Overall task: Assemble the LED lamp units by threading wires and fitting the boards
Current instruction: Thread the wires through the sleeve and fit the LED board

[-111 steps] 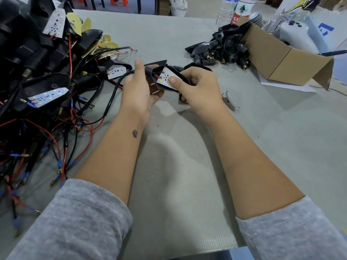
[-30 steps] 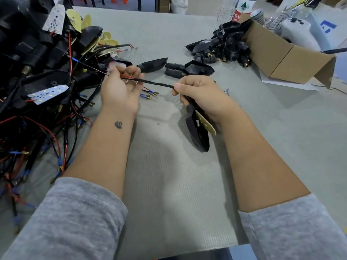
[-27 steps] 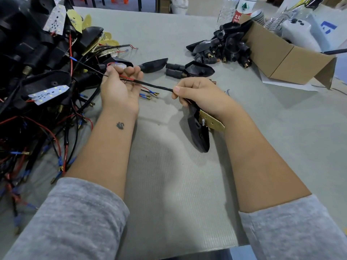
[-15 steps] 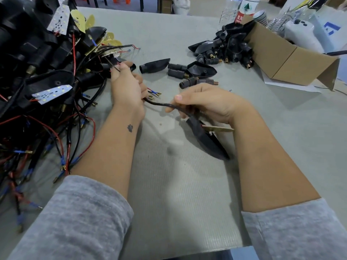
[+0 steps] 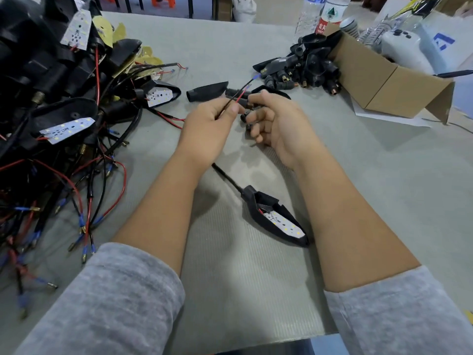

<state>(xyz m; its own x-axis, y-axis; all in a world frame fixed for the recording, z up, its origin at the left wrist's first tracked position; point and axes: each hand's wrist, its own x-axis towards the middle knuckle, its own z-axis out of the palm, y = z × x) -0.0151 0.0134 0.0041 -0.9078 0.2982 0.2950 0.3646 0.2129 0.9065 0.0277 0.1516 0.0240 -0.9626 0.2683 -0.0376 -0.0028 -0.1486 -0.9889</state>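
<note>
A black lamp housing [image 5: 258,208] with a white LED board [image 5: 285,224] fitted in it lies on the table between my forearms. Its black cable [image 5: 225,175] runs up under my left hand [image 5: 207,126]. That hand pinches the cable's thin red and black wires [image 5: 236,97], whose blue-tipped ends point up and to the right. Close beside it, my right hand [image 5: 279,121] curls its fingers round a small black stem piece [image 5: 244,118] and holds it by the wire ends.
A large tangle of finished lamps and red, black and blue wires [image 5: 51,119] fills the left side. A loose black housing [image 5: 207,90] lies beyond my hands. Black stems [image 5: 309,70] spill from a cardboard box [image 5: 378,80] at right. Bottles [image 5: 330,14] stand behind.
My right hand let go of the lamp housing, which now lies board-up on the table, and picked up a black stem. My left hand slid along the cable to the wire ends.
</note>
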